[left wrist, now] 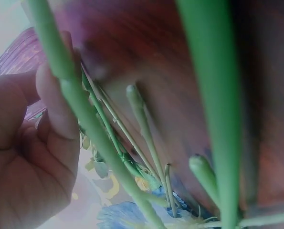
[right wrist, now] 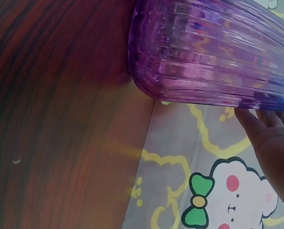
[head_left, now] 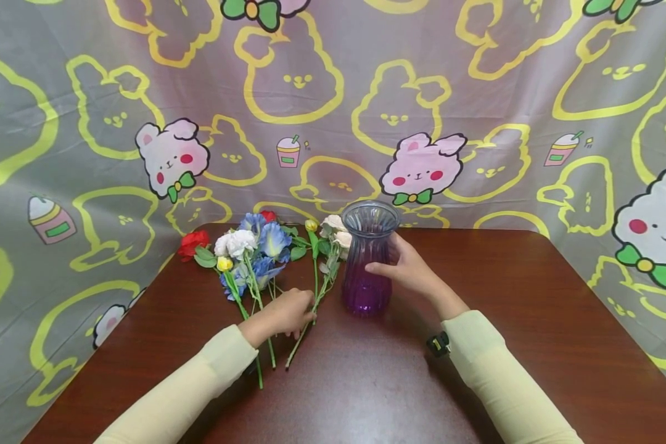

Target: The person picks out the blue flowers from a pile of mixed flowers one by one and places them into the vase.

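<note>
A ribbed glass vase (head_left: pixel 366 290), purple below and greyish clear at the flared rim, stands upright. My right hand (head_left: pixel 416 268) grips it from the right, thumb across the front and fingers behind. In the right wrist view the fingers (right wrist: pixel 249 121) lie along the side of the purple vase (right wrist: pixel 189 57). My left hand (head_left: pixel 285 314) is low over the flower stems, fingertips curled at the stem (head_left: pixel 296 348) of a pale rose (head_left: pixel 341 240). The left wrist view has the curled left hand (left wrist: pixel 32 148) beside a thick green stem (left wrist: pixel 91 124), which partly covers the fingertips.
Artificial flowers lie left of the vase on the brown table (head_left: pixel 533 333): a white bloom (head_left: pixel 238 245), blue blooms (head_left: pixel 272 240), a red bloom (head_left: pixel 193 245) and yellow buds (head_left: pixel 224 264). Their stems point towards me. A printed cartoon cloth (head_left: pixel 322 142) hangs behind the table.
</note>
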`<control>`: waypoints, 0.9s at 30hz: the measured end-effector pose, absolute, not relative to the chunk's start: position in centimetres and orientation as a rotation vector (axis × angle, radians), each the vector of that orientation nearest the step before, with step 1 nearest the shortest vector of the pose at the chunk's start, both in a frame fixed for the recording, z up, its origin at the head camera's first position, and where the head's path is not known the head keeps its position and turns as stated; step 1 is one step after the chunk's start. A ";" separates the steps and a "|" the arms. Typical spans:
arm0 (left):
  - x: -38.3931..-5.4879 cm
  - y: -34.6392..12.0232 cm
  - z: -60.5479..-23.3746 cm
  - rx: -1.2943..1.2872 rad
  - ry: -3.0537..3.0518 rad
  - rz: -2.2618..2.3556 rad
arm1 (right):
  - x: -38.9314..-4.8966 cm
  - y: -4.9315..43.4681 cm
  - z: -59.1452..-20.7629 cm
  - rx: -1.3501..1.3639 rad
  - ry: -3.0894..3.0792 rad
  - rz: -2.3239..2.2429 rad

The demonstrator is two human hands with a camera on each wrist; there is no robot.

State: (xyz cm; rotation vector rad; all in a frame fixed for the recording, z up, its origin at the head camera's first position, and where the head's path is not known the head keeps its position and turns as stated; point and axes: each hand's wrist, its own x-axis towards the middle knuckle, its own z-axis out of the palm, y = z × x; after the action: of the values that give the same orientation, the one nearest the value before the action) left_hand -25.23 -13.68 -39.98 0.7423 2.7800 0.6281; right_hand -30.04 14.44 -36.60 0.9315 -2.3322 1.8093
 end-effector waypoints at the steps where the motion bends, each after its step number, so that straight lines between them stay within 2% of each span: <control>1: -25.2 -13.7 -40.0 0.740 2.780 0.624 | -30.1 14.4 -36.6 0.934 -2.331 1.813; 17: -25.0 -15.3 -38.4 0.686 2.832 0.636 | -30.1 14.5 -36.6 0.946 -2.335 1.816; 27: -24.7 -19.0 -37.0 0.477 2.995 0.639 | -30.0 14.5 -36.6 0.957 -2.330 1.823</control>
State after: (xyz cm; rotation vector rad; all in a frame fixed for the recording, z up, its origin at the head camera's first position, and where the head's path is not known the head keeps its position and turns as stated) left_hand -24.73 -19.01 -37.00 0.4772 2.9946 0.6394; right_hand -30.00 14.51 -36.65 0.9568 -2.3302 1.8230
